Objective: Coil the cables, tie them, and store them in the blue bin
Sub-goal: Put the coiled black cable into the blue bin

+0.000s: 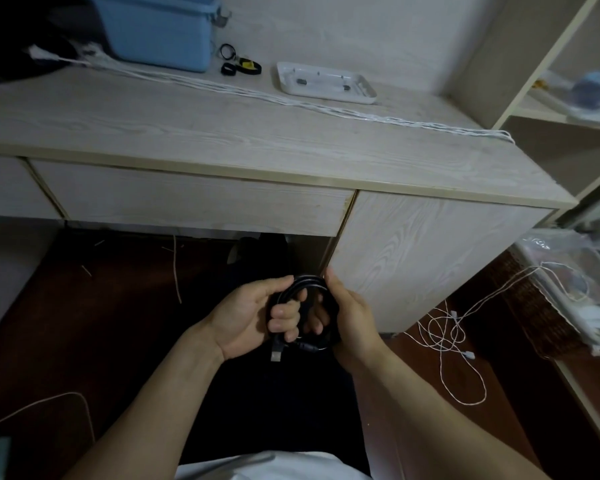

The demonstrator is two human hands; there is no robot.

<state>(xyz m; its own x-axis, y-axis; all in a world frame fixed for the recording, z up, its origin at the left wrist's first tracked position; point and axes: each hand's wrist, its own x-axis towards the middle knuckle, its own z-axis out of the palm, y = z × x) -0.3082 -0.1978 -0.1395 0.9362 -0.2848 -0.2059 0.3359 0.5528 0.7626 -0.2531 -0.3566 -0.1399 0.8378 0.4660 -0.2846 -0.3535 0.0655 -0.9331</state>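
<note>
Hands: our left hand [253,313] and right hand [347,317] curl round the black cable [312,289] coil
Risk: we think loops spring loose before tying

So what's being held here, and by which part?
A coiled black cable: left hand curled round the coil's left side, right hand cupping its right side.

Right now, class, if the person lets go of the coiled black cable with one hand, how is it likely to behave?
The black cable would probably spring loose, since no tie shows on its loops and both the left hand and right hand grip it. It looks fairly stiff, holding a round shape. Its plug end already dangles, so it would likely flop free first.
</note>
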